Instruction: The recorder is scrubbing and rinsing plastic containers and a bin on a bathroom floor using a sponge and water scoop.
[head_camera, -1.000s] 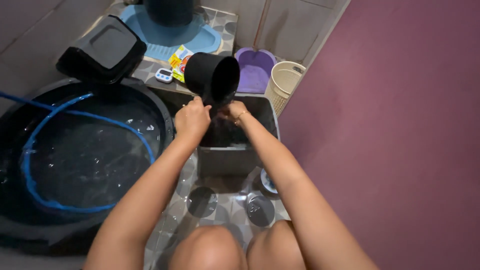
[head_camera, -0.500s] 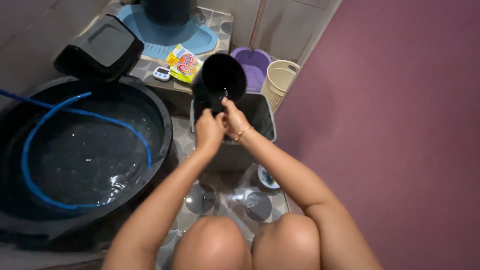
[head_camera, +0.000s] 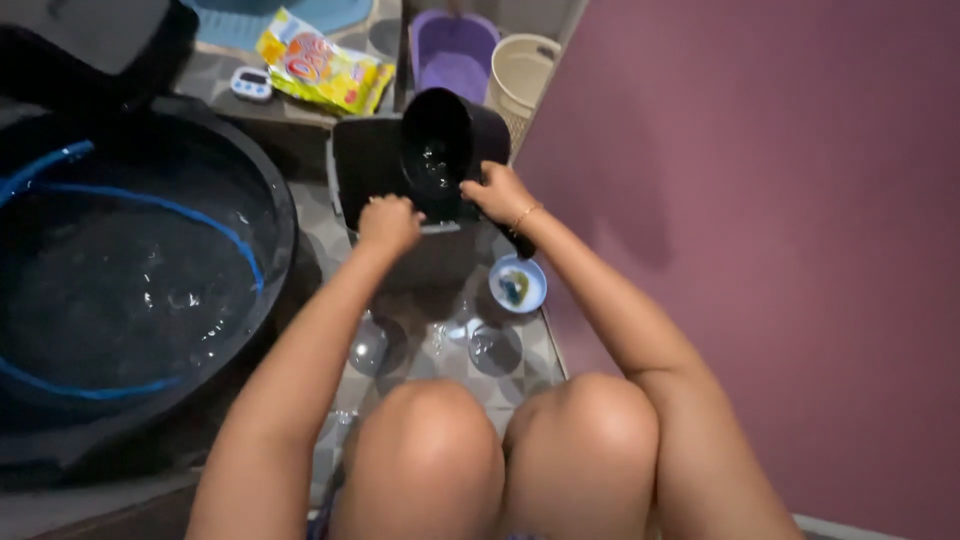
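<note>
Squatting over the tiled floor, you hold a black pot (head_camera: 440, 150) tipped on its side, mouth turned up toward you, with wet glints inside. Your right hand (head_camera: 497, 194) is closed around the pot's lower right rim, fingers wrapped over the edge. Your left hand (head_camera: 388, 222) is curled into a loose fist just left of the pot, resting at the near rim of the dark square bin (head_camera: 365, 165) beneath it; whether it grips anything, you cannot tell. Just below your right wrist sits a small blue bowl (head_camera: 518, 285). Below your left hand, two clear glass lids (head_camera: 370, 347) lie on the tiles. Well to the left of your left arm is the large black basin (head_camera: 140, 290) of water with a blue hose (head_camera: 215, 225) looped in it.
</note>
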